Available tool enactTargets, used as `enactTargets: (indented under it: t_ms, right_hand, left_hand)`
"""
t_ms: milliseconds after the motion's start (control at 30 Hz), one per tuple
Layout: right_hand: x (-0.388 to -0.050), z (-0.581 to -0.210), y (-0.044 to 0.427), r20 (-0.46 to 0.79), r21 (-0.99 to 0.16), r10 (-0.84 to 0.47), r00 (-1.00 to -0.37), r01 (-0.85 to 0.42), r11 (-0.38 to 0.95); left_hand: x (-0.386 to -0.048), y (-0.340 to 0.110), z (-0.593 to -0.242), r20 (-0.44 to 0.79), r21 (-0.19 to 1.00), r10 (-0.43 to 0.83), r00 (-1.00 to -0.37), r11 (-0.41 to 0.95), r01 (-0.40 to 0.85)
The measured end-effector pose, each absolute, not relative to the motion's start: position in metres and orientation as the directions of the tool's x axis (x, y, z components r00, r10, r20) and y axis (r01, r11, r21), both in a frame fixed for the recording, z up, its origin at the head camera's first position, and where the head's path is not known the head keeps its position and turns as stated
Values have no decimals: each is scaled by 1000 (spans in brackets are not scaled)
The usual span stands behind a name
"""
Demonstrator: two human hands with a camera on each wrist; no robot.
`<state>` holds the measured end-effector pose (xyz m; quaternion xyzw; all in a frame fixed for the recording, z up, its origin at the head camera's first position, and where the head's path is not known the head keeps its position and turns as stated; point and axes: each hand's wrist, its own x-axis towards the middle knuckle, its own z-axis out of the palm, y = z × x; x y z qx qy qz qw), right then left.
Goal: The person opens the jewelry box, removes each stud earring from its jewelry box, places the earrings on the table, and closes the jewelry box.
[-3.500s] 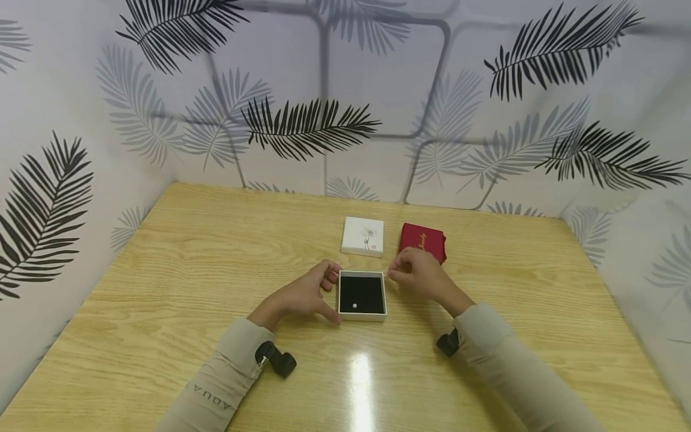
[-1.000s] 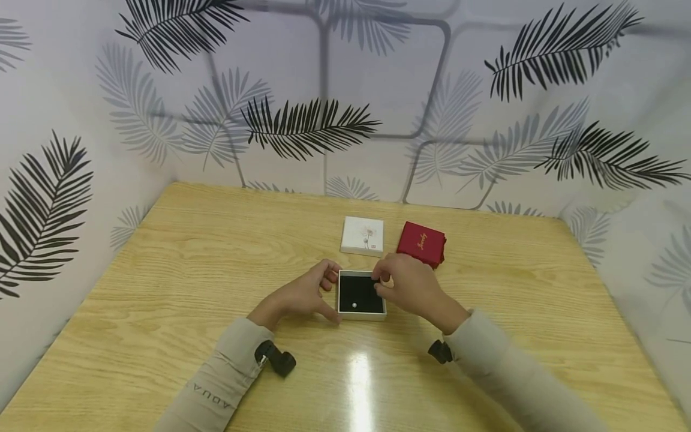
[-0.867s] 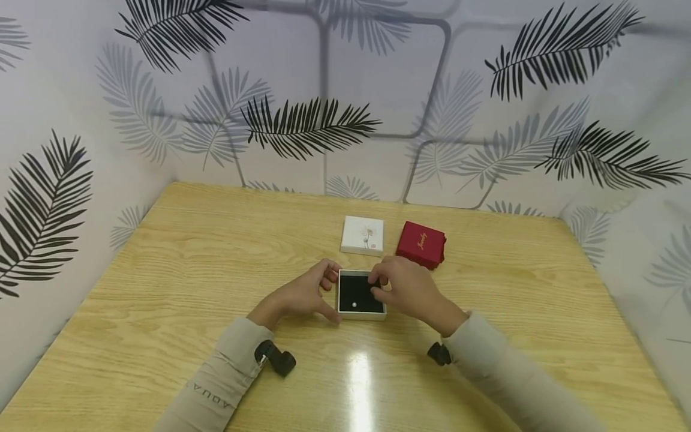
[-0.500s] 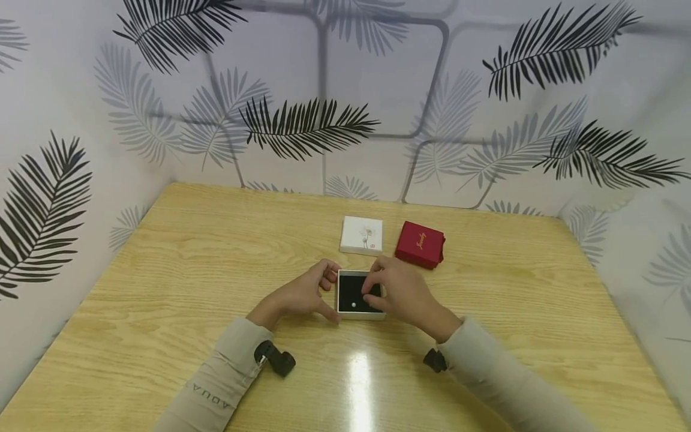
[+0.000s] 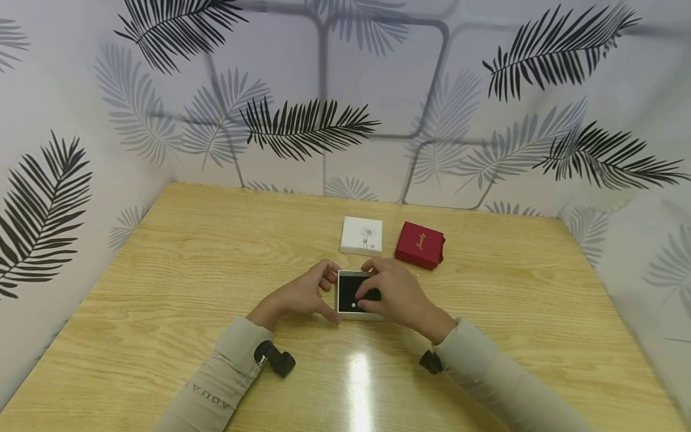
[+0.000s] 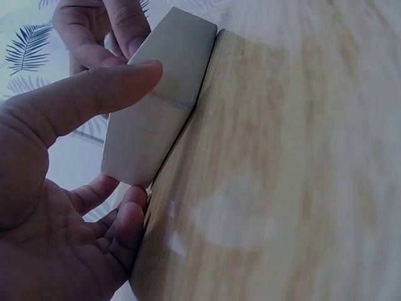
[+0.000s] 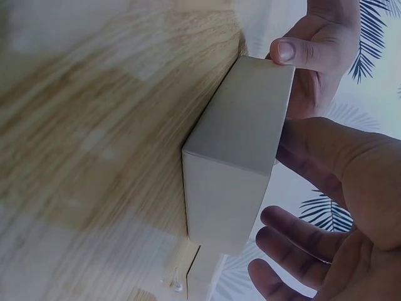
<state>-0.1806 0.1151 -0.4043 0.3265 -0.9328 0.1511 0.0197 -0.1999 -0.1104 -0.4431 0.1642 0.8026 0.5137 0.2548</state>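
Observation:
A small white box (image 5: 340, 293) with a black insert (image 5: 349, 285) stands uncovered on the table. One white pearl stud (image 5: 353, 305) sits near the insert's front edge. My left hand (image 5: 305, 294) holds the box from the left, thumb at the front side and fingers at the back, as the left wrist view (image 6: 69, 157) also shows. My right hand (image 5: 396, 297) reaches over the box's right side, thumb and forefinger down inside beside the pearl. In the right wrist view the box wall (image 7: 225, 194) hides those fingertips, while the other fingers (image 7: 297, 254) are loosely bent.
Behind the box lies a white lid (image 5: 361, 234) with a flower print. To its right is a red jewelry box (image 5: 420, 245) with gold lettering. A small pearl-tipped piece (image 7: 178, 286) lies on the wooden table (image 5: 259, 234) to the right. A patterned wall stands behind.
My right hand has moved left from the box's right edge, across the black insert to beside the pearl stud. The left hand and the box have stayed in place.

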Motion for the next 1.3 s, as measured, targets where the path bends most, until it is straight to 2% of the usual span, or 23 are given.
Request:
enactTargets:
  t_ms: [433,1300]
  right_hand:
    - [-182,-408,111,76,-309,-588,-805,-580,754]
    - [-186,-407,109,67,-320,-639,-766,-623,714]
  left_hand:
    - [-199,-111,-442,-244,903,526,-815,430,7]
    - [-200,-111,-444,-231,904,533,-814,427,23]
